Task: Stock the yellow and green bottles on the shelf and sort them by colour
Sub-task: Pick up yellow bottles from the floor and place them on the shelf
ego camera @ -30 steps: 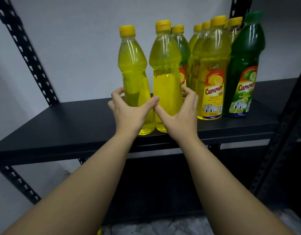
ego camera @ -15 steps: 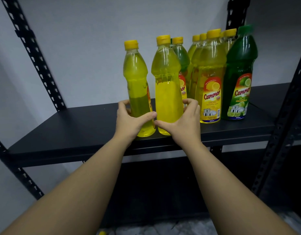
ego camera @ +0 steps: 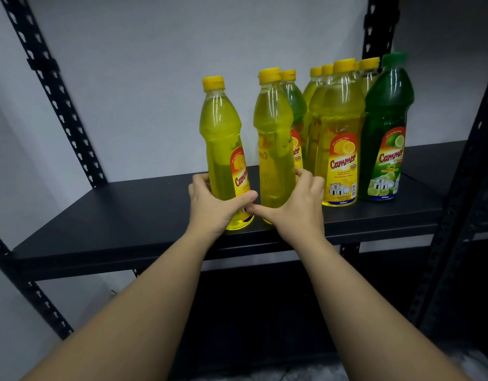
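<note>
Two yellow bottles stand at the front of the black shelf (ego camera: 113, 215). My left hand (ego camera: 212, 204) grips the base of the left yellow bottle (ego camera: 221, 138), whose label faces right. My right hand (ego camera: 298, 204) grips the base of the right yellow bottle (ego camera: 273, 138), whose label is blurred. Behind and to the right stands a cluster of several yellow-capped bottles (ego camera: 342, 138); one of them (ego camera: 293, 103) looks green behind the right bottle. A dark green bottle (ego camera: 386, 127) with a green cap stands at the cluster's right end.
Perforated black uprights (ego camera: 58, 100) frame the shelf at left, back right and right. A grey wall is behind. A lower dark shelf level (ego camera: 265, 312) lies beneath. The shelf's left half holds no bottles.
Both held bottles have turned about their upright axes: the left one's label now faces right and front. The camera view has shifted down, so the bottles sit lower in frame.
</note>
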